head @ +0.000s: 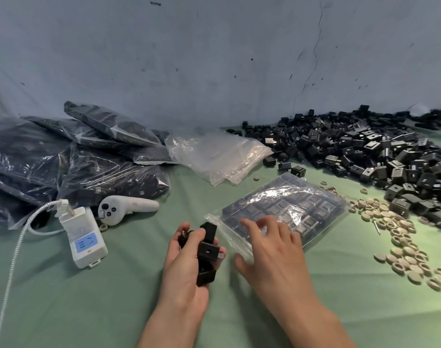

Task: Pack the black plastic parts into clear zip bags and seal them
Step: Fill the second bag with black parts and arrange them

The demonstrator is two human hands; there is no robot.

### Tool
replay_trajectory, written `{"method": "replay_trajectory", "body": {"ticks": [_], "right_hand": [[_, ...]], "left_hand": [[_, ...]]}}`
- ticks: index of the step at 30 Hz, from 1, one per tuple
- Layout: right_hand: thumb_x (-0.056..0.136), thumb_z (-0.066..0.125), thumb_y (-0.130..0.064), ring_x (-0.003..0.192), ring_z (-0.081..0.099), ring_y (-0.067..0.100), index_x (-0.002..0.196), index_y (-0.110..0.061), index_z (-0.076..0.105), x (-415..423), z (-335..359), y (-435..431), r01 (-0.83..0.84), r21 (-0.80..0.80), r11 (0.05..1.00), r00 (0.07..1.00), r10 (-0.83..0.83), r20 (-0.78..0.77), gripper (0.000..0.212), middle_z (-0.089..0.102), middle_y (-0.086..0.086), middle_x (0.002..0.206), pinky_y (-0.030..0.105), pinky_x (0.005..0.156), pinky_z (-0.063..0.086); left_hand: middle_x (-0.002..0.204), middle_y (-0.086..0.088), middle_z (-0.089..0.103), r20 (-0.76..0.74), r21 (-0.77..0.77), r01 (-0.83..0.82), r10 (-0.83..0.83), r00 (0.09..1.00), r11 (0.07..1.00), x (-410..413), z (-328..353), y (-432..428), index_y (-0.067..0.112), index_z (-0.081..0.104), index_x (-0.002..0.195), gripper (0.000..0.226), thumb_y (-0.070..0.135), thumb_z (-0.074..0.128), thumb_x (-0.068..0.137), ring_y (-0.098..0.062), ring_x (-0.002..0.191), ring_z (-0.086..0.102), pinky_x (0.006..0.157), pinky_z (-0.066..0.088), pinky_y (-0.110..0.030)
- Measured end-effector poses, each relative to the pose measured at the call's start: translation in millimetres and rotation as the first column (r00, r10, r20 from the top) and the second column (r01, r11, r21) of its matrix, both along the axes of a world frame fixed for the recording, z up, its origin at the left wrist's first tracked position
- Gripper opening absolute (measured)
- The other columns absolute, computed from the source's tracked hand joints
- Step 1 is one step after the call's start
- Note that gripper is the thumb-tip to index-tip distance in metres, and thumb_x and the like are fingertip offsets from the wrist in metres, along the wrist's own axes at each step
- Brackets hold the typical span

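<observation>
Writing: none legible. The white charger unit (85, 237) has a lit blue display with pale marks too small to read. The white handheld controller (124, 208) carries a small mark on its handle, also unreadable. No brand shows on any bag.

Left hand (186, 257): palm turned up and inward, fingers and thumb curled round a short stack of black plastic parts (206, 249). At least three square housings show, one with a round hole facing the camera. The forearm comes in from the bottom edge, and the hand sits low over the green table (88, 310).

Right hand (272, 249): released, gripping nothing, fingers spread and only slightly bent, a little blurred. The fingertips lie on the near end of the clear zip bag (289, 204), with the thumb splayed out at the bag's near corner. The back of the hand faces up, and the forearm angles in from the lower right.

The zip bag lies flat on the table just right of the left hand, with rows of black parts inside. Whether its mouth is open or sealed cannot be told.

The loose pile of black parts (365, 151) fills the far right. Beige round caps (402, 247) are scattered between it and the bag. The empty clear bags (219, 154) lie at centre rear, and the filled bags (76, 156) are heaped at far left. A braided white cable (16, 237) runs from the charger unit.
</observation>
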State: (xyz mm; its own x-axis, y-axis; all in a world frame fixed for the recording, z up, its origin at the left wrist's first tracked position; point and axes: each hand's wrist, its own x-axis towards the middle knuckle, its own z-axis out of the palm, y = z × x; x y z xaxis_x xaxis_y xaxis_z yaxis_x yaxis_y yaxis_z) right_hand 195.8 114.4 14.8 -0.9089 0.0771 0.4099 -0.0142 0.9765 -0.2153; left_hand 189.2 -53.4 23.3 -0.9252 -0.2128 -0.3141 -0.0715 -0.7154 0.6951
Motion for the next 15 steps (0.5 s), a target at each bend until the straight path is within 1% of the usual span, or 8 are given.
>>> {"method": "replay_trajectory", "body": {"ticks": [1, 2, 4, 5, 7, 9, 12, 15], "right_hand": [[0.069, 0.082, -0.04, 0.088, 0.061, 0.027, 0.113, -0.025, 0.068, 1.0, -4.6, -0.2, 0.025, 0.039, 0.999, 0.999, -0.026, 0.031, 0.049, 0.062, 0.002, 0.098, 0.039, 0.075, 0.049], [0.074, 0.08, -0.035, 0.087, 0.061, 0.027, 0.107, -0.024, 0.069, 1.2, -6.7, -1.9, 0.035, 0.066, 0.997, 0.998, -0.038, 0.056, 0.037, 0.062, 0.001, 0.095, 0.039, 0.074, 0.049], [0.086, 0.07, -0.029, 0.086, 0.061, 0.026, 0.097, -0.022, 0.066, -1.9, -6.5, -3.5, 0.03, 0.023, 0.999, 0.999, -0.03, 0.014, 0.013, 0.062, 0.0, 0.092, 0.038, 0.075, 0.048], [0.09, 0.068, -0.028, 0.083, 0.061, 0.025, 0.094, -0.021, 0.065, -3.8, -5.2, -3.1, 0.024, -0.049, 0.999, 0.999, -0.026, -0.034, 0.008, 0.062, -0.001, 0.091, 0.038, 0.075, 0.048], [0.093, 0.064, -0.031, 0.08, 0.06, 0.022, 0.091, -0.02, 0.063, -7.4, -1.7, -1.2, 0.023, -0.247, 0.969, 0.994, -0.049, -0.097, 0.011, 0.062, -0.003, 0.089, 0.037, 0.071, 0.048], [0.094, 0.064, -0.035, 0.079, 0.06, 0.019, 0.09, -0.022, 0.063, -8.6, 0.8, 1.7, 0.027, -0.412, 0.911, 0.986, -0.091, -0.136, 0.014, 0.061, -0.007, 0.088, 0.035, 0.067, 0.046], [0.091, 0.068, -0.033, 0.076, 0.062, 0.014, 0.086, -0.025, 0.066, -7.6, 4.5, 6.4, 0.016, -0.563, 0.826, 0.973, -0.144, -0.183, 0.01, 0.064, -0.012, 0.086, 0.033, 0.064, 0.045], [0.091, 0.068, -0.033, 0.073, 0.062, 0.006, 0.086, -0.028, 0.069, -6.3, 9.5, 10.7, -0.051, -0.624, 0.78, 0.971, -0.107, -0.214, 0.007, 0.064, -0.014, 0.086, 0.034, 0.066, 0.05]], "left_hand": [[0.097, -0.022, 0.063, -0.029, 0.017, 0.072, -0.072, 0.997, 0.997, -2.4, -9.4, 7.5, 0.023, 0.056, 0.108, 0.026, 0.004, 0.062, 0.092, -0.023, 0.063, 0.063, 0.043, 0.052, -0.026], [0.094, -0.021, 0.064, 0.06, -0.013, 0.132, -0.131, 0.99, 0.991, -5.7, 2.9, 31.2, 0.023, 0.056, 0.108, 0.026, 0.003, 0.062, 0.091, -0.022, 0.061, 0.063, 0.043, 0.051, -0.026], [0.082, -0.018, 0.066, 0.073, 0.0, 0.125, -0.125, 0.99, 0.992, -7.7, -2.6, 44.7, 0.022, 0.055, 0.107, 0.027, 0.002, 0.062, 0.091, -0.021, 0.057, 0.063, 0.042, 0.051, -0.026], [0.075, -0.016, 0.067, 0.111, 0.017, 0.075, -0.077, 0.991, 0.997, -11.1, -3.8, 48.0, 0.021, 0.055, 0.106, 0.027, 0.001, 0.062, 0.091, -0.021, 0.054, 0.062, 0.042, 0.051, -0.026], [0.075, -0.016, 0.067, 0.125, -0.002, 0.062, -0.061, 0.99, 0.998, -16.9, -3.2, 48.9, 0.02, 0.053, 0.107, 0.027, -0.001, 0.061, 0.091, -0.021, 0.053, 0.061, 0.043, 0.051, -0.026], [0.09, -0.017, 0.064, 0.093, -0.053, 0.082, -0.077, 0.993, 0.995, -21.7, -4.7, 67.1, 0.02, 0.052, 0.107, 0.028, -0.001, 0.061, 0.092, -0.023, 0.059, 0.06, 0.047, 0.053, -0.028], [0.1, -0.014, 0.065, 0.083, -0.109, 0.033, -0.024, 0.996, 0.993, -32.9, -4.5, 88.4, 0.024, 0.052, 0.104, 0.03, 0.0, 0.064, 0.09, -0.024, 0.068, 0.062, 0.063, 0.053, -0.034], [0.1, -0.01, 0.066, 0.084, -0.199, 0.017, -0.001, 0.996, 0.98, -44.6, -5.6, 107.1, 0.026, 0.053, 0.108, 0.035, 0.001, 0.066, 0.087, -0.022, 0.072, 0.063, 0.061, 0.053, -0.03]]}}
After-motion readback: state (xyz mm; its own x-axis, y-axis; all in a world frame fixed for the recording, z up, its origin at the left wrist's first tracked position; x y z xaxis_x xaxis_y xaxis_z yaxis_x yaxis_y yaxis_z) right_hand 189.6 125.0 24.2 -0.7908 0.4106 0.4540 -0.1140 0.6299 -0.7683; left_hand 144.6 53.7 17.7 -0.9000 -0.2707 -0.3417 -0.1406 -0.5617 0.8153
